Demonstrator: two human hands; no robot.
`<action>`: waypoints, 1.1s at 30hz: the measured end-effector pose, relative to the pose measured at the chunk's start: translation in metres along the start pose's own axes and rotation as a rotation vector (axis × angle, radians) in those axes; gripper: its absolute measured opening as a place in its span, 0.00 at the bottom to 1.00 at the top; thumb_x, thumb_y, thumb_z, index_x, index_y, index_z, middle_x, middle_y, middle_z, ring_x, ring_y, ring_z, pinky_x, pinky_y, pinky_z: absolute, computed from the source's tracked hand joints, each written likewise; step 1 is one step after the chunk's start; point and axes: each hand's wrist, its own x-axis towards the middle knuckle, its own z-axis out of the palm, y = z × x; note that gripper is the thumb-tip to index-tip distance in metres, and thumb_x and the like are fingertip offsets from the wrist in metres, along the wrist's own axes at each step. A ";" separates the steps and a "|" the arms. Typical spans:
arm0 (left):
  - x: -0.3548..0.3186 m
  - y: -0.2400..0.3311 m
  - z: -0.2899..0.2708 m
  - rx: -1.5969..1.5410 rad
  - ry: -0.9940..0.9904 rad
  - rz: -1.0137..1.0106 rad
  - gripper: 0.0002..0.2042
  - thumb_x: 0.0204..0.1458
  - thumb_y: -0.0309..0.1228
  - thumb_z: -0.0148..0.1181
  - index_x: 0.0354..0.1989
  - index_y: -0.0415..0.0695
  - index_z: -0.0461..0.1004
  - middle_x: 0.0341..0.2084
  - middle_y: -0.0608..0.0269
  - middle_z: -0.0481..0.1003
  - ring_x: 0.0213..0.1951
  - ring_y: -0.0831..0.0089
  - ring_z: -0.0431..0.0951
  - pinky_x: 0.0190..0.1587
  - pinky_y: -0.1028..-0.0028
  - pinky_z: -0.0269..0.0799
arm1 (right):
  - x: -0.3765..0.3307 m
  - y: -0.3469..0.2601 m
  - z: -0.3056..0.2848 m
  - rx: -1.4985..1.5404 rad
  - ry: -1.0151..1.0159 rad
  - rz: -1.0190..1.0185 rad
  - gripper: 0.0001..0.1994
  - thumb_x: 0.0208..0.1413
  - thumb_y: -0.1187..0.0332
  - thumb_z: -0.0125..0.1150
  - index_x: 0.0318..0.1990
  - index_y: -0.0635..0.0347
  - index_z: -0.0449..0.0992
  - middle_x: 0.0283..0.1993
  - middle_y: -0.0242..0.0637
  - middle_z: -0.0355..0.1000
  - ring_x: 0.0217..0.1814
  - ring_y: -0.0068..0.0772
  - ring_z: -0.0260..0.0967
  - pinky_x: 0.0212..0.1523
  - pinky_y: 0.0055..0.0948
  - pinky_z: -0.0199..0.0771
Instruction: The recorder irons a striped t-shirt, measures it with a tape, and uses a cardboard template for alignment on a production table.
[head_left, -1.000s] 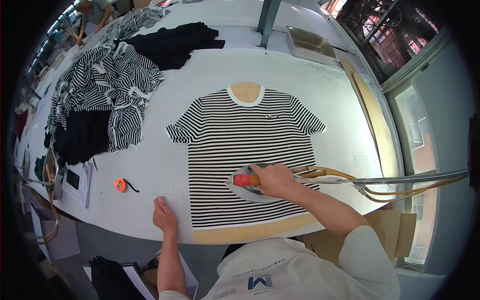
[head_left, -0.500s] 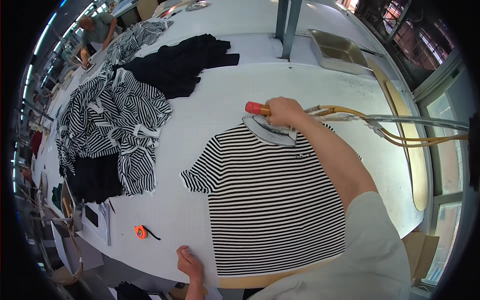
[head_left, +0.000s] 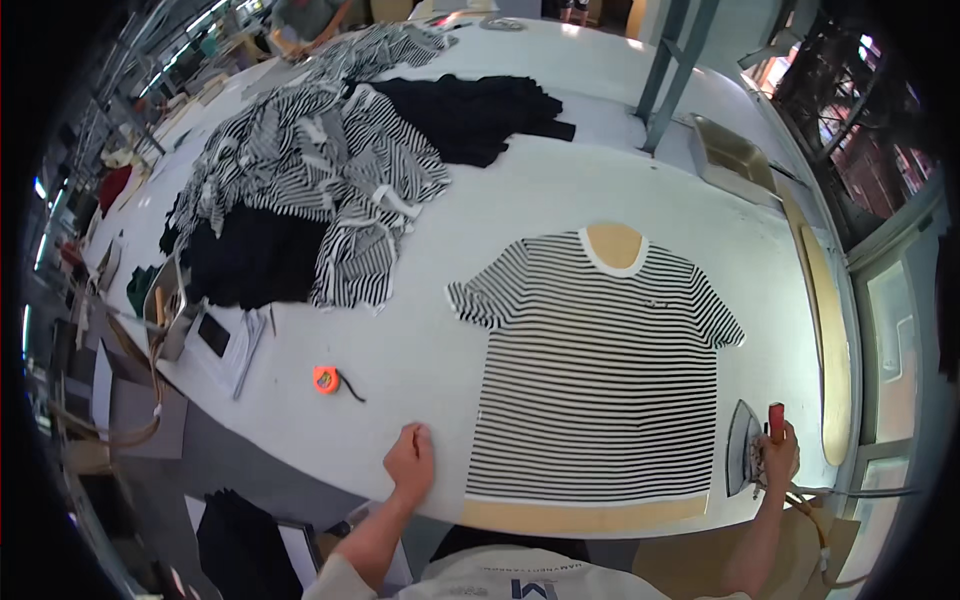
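Here a white bench (head_left: 560, 190) fills the workshop, a striped shirt (head_left: 600, 360) spread flat; the right hand (head_left: 778, 458) grips an iron (head_left: 745, 448), the left hand (head_left: 410, 462) rests open near a heap of clothes (head_left: 320, 180).

The white padded table (head_left: 520, 200) has open room in the middle of the frame, between the heap of black-and-white striped garments (head_left: 320, 180) at upper left and the flat-spread black-and-white striped T-shirt (head_left: 600, 360) at centre right. Lower left, a small orange tape measure (head_left: 326, 379) lies in that lane, with the left hand (head_left: 410, 462) flat on the table edge just beyond it. The steam iron (head_left: 745, 447), stood on end in the right hand (head_left: 778, 458), blocks the lower right edge (hoses trail behind it). A grey post (head_left: 665, 70) stands at upper centre.
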 end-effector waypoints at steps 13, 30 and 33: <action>0.156 -0.176 -0.103 0.891 0.042 0.125 0.25 0.60 0.24 0.47 0.68 0.49 0.63 0.71 0.49 0.56 0.71 0.41 0.55 0.69 0.53 0.57 | -0.170 0.024 0.086 0.455 0.155 -0.128 0.19 0.61 0.72 0.56 0.60 0.61 0.71 0.45 0.38 0.73 0.46 0.35 0.71 0.50 0.32 0.70; 0.390 0.138 0.000 0.290 -0.280 1.144 0.22 0.72 0.37 0.40 0.70 0.38 0.60 0.64 0.47 0.68 0.58 0.55 0.74 0.56 0.68 0.71 | -0.318 -0.061 0.169 1.335 -0.026 0.737 0.10 0.63 0.72 0.58 0.48 0.68 0.73 0.37 0.39 0.75 0.34 0.25 0.74 0.37 0.21 0.78; 0.425 0.217 0.071 0.097 -0.380 1.185 0.21 0.71 0.33 0.42 0.68 0.35 0.62 0.66 0.51 0.67 0.64 0.60 0.69 0.66 0.73 0.62 | -0.311 -0.084 0.163 1.297 0.036 0.830 0.09 0.62 0.72 0.59 0.46 0.69 0.74 0.35 0.39 0.75 0.32 0.24 0.73 0.36 0.20 0.78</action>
